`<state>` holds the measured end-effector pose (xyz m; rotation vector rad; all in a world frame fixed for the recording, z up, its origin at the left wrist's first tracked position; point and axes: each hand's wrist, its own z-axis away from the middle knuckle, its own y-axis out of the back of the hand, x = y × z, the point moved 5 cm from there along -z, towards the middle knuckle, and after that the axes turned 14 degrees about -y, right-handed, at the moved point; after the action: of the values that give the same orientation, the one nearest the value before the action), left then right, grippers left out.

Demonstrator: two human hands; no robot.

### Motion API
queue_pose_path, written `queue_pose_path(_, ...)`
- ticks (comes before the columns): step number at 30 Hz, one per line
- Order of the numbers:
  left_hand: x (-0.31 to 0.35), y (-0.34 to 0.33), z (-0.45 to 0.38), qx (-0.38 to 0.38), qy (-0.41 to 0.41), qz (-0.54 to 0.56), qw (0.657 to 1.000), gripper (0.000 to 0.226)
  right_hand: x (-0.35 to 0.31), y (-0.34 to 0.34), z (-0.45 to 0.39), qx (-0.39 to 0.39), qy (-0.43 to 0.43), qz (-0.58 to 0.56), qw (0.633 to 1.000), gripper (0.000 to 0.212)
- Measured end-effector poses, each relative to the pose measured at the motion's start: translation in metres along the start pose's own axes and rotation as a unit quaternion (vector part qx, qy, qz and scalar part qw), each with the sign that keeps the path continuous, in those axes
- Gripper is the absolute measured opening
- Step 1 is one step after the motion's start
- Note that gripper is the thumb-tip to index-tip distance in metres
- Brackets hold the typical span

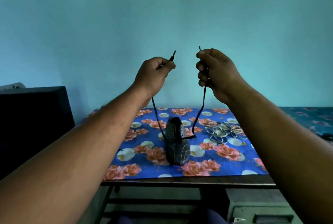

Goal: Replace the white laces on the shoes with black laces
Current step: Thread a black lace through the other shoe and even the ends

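Hands raised: left hand [153, 75] and right hand [215, 72] each pinch one black lace [201, 108] end above shoe [177, 142].

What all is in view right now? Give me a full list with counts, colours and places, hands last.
shoe: one, dark grey, standing on the cloth mid-table.
black lace: one, threaded through the shoe, both ends raised.
white laces: loose pale pile, count unclear, on the cloth right of the shoe.
tablecloth: one, blue with pink flowers, covering the table.
table: one, dark frame, against the wall.
dark box: one, black, at far left.
wall: teal, behind.
left hand: pinches one lace end.
right hand: grips the other lace end.
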<state>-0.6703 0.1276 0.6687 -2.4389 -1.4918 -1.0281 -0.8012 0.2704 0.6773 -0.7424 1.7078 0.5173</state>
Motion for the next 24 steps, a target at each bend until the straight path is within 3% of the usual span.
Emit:
queue_pose_path(3,-0.070,-0.008,0.028,-0.088,0.028,-0.160,0.983,0.014,0.062,0.017,-0.022,0.038,-0.006,0.163,0.986,0.013)
queue_pose_path(6,-0.148,-0.013,0.065,-0.194,0.083,-0.281,0.936,0.014,0.123,0.031,-0.039,0.046,0.024,0.338,0.940,0.013)
queue_pose_path(10,-0.211,-0.024,0.108,-0.318,0.122,-0.396,0.853,0.080,0.199,0.034,-0.056,0.011,0.016,0.497,0.868,0.018)
queue_pose_path(11,-0.214,-0.030,0.117,-0.324,0.124,-0.395,0.851,0.085,0.214,0.031,-0.057,0.003,0.016,0.526,0.850,0.026)
queue_pose_path(14,-0.210,-0.051,0.133,-0.284,0.091,-0.336,0.893,0.084,0.240,0.017,-0.054,-0.031,0.036,0.545,0.837,0.038)
queue_pose_path(20,-0.205,-0.078,0.147,-0.237,0.009,-0.283,0.929,0.035,0.266,0.004,-0.041,-0.059,0.035,0.523,0.850,0.048)
queue_pose_path(24,-0.224,-0.067,0.141,-0.172,0.089,-0.242,0.951,0.015,0.273,0.003,-0.039,-0.068,0.029,0.516,0.853,0.042)
